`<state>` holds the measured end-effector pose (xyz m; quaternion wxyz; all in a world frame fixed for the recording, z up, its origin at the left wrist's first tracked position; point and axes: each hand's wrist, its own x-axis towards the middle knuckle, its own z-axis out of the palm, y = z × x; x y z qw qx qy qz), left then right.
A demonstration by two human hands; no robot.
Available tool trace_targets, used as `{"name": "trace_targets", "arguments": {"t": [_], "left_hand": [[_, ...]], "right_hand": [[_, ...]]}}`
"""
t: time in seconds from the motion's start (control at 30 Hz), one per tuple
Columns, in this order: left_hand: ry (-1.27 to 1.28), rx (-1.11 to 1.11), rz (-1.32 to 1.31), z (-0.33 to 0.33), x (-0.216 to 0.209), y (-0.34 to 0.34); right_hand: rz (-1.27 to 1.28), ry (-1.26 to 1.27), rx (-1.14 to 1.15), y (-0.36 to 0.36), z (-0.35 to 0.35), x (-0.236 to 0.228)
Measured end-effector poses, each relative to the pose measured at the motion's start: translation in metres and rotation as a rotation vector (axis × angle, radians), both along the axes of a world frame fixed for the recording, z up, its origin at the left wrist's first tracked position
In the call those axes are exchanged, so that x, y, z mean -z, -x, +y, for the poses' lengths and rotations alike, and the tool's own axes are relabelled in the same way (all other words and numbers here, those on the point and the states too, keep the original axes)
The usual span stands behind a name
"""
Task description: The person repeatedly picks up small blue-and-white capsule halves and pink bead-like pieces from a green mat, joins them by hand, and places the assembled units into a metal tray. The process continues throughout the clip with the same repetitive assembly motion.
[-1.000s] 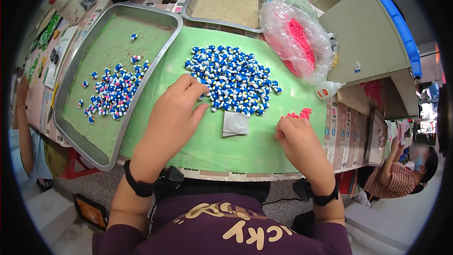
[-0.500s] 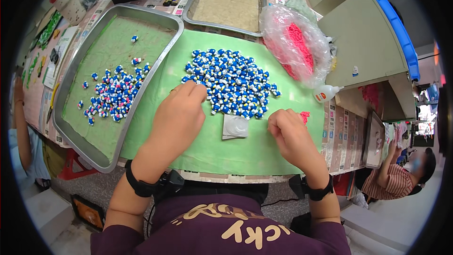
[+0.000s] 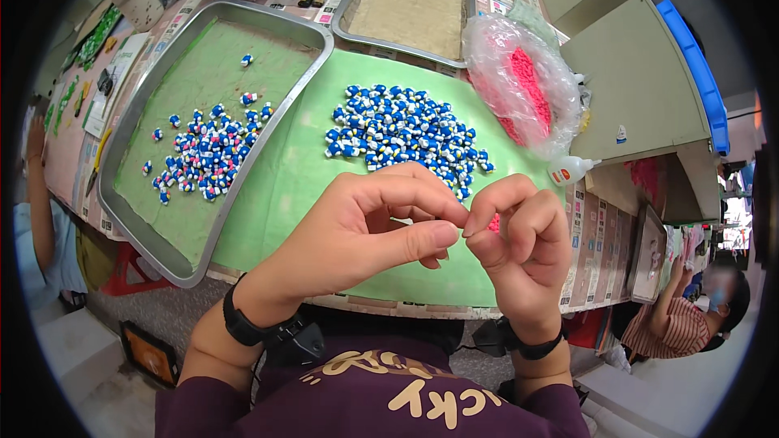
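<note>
My left hand [image 3: 361, 223] and my right hand [image 3: 523, 235] meet fingertip to fingertip above the front of the green mat [image 3: 268, 231]. Each has its thumb and index finger bent into a pinch; whatever lies between the tips is too small or hidden to make out. Just beyond them spreads a heap of small blue-and-white figures [image 3: 406, 126] with yellow bits. A few pink pieces [image 3: 494, 224] show behind my right fingers. On the left, a metal tray [image 3: 209, 255] holds similar figures [image 3: 209, 150], several with pink parts.
A second metal tray [image 3: 349, 32] with a beige lining lies at the back. To the right are a plastic bag [image 3: 487, 57] of pink pieces [image 3: 527, 85], a white squeeze bottle [image 3: 570, 169] and a cabinet [image 3: 649, 73]. Other people sit at both sides.
My left hand has left the heap's near edge and come right and nearer; my right hand has risen to meet it. The small white square with a clear round piece is now hidden behind them.
</note>
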<state>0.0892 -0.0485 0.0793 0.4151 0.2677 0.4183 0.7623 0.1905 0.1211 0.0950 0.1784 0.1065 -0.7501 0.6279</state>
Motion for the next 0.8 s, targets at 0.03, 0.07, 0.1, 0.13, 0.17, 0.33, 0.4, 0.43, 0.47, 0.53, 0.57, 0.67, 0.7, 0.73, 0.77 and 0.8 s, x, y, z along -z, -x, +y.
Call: {"name": "trace_targets", "arguments": {"t": [0.03,0.07,0.1,0.13,0.17,0.33,0.4,0.43,0.47,0.53,0.57,0.67,0.7,0.73,0.77,0.8], "left_hand": [[0.0,0.003,-0.003,-0.001,0.002,0.001],[0.001,0.007,-0.007,-0.002,0.004,0.002],[0.002,0.01,-0.01,-0.003,0.006,0.003],[0.008,0.008,-0.016,-0.004,0.007,0.003],[0.014,0.007,-0.021,-0.005,0.007,0.003],[0.029,-0.021,0.014,-0.008,0.01,0.002],[0.073,-0.037,0.075,-0.009,0.011,0.001],[0.092,-0.042,0.145,-0.009,0.011,0.001],[0.111,-0.048,0.215,-0.008,0.011,0.001],[0.146,-0.061,0.355,-0.008,0.01,0.001],[0.16,-0.069,0.426,-0.007,0.01,0.001],[0.194,-0.045,0.462,-0.007,0.011,0.002],[0.204,-0.03,0.445,-0.007,0.011,0.001],[0.211,-0.022,0.41,-0.007,0.011,0.001],[0.218,-0.014,0.375,-0.007,0.013,0.0],[0.224,-0.007,0.339,-0.007,0.013,0.0]], "right_hand": [[0.016,-0.026,0.005,0.001,-0.001,0.001],[0.032,-0.051,0.011,0.002,-0.003,0.002],[0.049,-0.08,0.021,0.003,-0.005,0.003],[0.068,-0.111,0.032,0.004,-0.007,0.003],[0.088,-0.141,0.042,0.005,-0.008,0.004],[0.029,-0.163,-0.015,0.009,-0.006,-0.001],[-0.023,-0.177,-0.038,0.009,-0.003,-0.004],[-0.054,-0.181,-0.043,0.007,-0.002,-0.006],[-0.085,-0.186,-0.048,0.006,0.0,-0.007],[-0.156,-0.231,-0.075,0.005,0.003,-0.015],[-0.191,-0.253,-0.089,0.005,0.004,-0.017],[-0.22,-0.284,-0.11,0.004,0.008,-0.019],[-0.219,-0.306,-0.119,0.004,0.009,-0.019],[-0.217,-0.327,-0.13,0.004,0.01,-0.02],[-0.215,-0.347,-0.142,0.005,0.01,-0.02],[-0.199,-0.374,-0.145,0.006,0.01,-0.018]]}}
